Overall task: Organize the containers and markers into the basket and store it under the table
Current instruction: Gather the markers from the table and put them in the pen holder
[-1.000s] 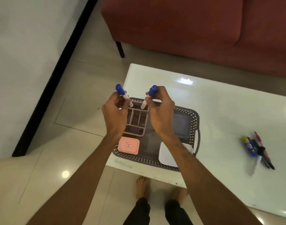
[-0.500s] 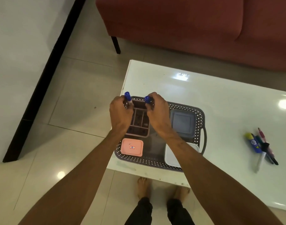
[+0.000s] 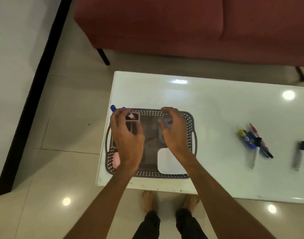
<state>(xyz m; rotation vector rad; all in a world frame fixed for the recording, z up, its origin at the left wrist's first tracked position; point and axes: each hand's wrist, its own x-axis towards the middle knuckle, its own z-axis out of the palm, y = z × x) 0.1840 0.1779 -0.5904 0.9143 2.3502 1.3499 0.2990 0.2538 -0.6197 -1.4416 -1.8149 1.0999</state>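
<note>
With the left hand (image 3: 126, 135) grasping a blue marker (image 3: 113, 108) over the organizer (image 3: 133, 118) at the basket's (image 3: 191, 121) ten o'clock corner on the bench (image 3: 216, 109) and the right hand (image 3: 173, 130) released, lower it tip-first, steadily, into one slot.

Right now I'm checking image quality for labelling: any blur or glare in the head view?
Head view: motion blur smears both hands, left and right, and the lone marker; ceiling-light glare spots the glossy table.
</note>
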